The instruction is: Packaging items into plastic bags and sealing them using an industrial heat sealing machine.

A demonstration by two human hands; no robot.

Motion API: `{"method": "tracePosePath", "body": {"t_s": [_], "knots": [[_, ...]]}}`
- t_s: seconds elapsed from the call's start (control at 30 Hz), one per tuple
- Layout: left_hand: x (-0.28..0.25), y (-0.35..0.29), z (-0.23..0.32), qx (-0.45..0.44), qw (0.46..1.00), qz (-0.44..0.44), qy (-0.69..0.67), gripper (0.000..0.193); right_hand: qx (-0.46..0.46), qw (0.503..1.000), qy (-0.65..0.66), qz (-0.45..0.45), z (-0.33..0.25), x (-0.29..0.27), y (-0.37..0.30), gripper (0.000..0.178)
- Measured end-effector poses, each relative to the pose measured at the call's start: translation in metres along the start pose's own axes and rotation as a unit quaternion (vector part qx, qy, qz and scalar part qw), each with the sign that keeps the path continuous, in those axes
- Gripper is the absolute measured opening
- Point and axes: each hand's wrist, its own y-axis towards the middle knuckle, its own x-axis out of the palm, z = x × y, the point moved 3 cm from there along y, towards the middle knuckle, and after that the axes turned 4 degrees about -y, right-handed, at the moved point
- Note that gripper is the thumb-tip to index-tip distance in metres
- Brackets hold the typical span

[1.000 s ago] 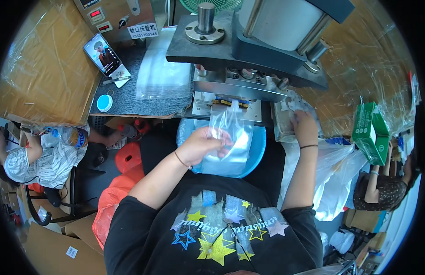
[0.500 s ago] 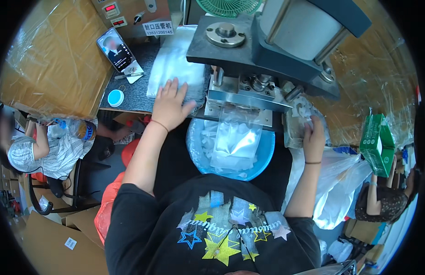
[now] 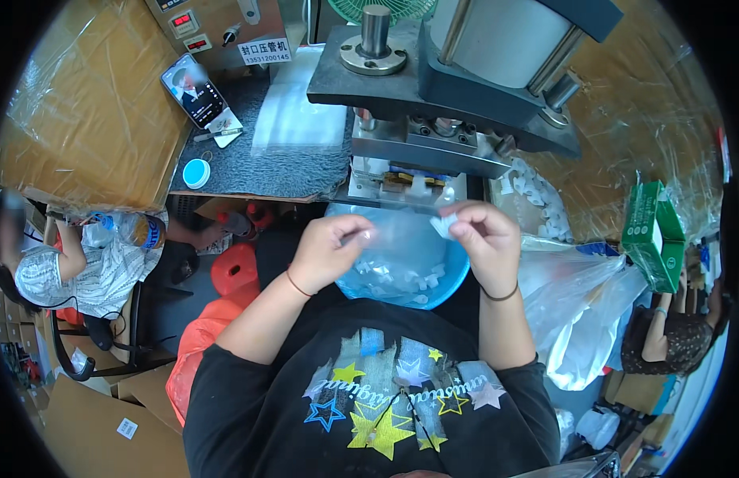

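My left hand is closed in a pinch on the edge of a clear plastic bag, smeared by motion, over the blue basin. Between the thumb and forefinger of my right hand is a small white plastic piece. White and clear plastic scraps lie in the basin. Just beyond my hands stands a metal press, with a gap showing between its upper block and its lower plate. A stack of clear plastic bags lies on the bench, left of the press.
Several small white pieces lie right of the press. On the dark bench mat are a phone and a round blue-lidded tub. Large cartons flank the bench. A green box and white plastic bag are at right.
My left hand has left the stack and now pinches the bag that lay at the press. My right hand has brought a small white piece from the right. The press block has risen.
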Motion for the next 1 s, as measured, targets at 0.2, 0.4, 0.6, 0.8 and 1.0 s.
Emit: {"method": "tracePosePath", "body": {"t_s": [0.2,0.4,0.6,0.8,1.0], "knots": [[0.041,-0.011,-0.003,-0.108,0.962,-0.122,-0.218,0.027,0.03,0.998,-0.05,0.0,0.008,0.003,0.007,0.014],[0.076,-0.02,-0.007,-0.218,0.891,-0.214,-0.335,0.026,0.045,0.985,-0.134,-0.096,0.006,-0.027,-0.003,0.015],[0.071,-0.012,-0.023,-0.241,0.874,-0.189,-0.377,0.024,0.047,0.846,-0.531,0.021,0.042,-0.086,0.018,0.029],[0.04,0.034,-0.015,-0.234,0.882,-0.072,-0.403,0.022,-0.069,0.831,-0.551,-0.006,0.087,-0.098,0.026,0.031],[0.023,0.043,-0.041,-0.15,0.935,0.02,-0.319,0.023,-0.006,0.863,-0.505,0.012,0.088,-0.095,0.021,0.024]]}}
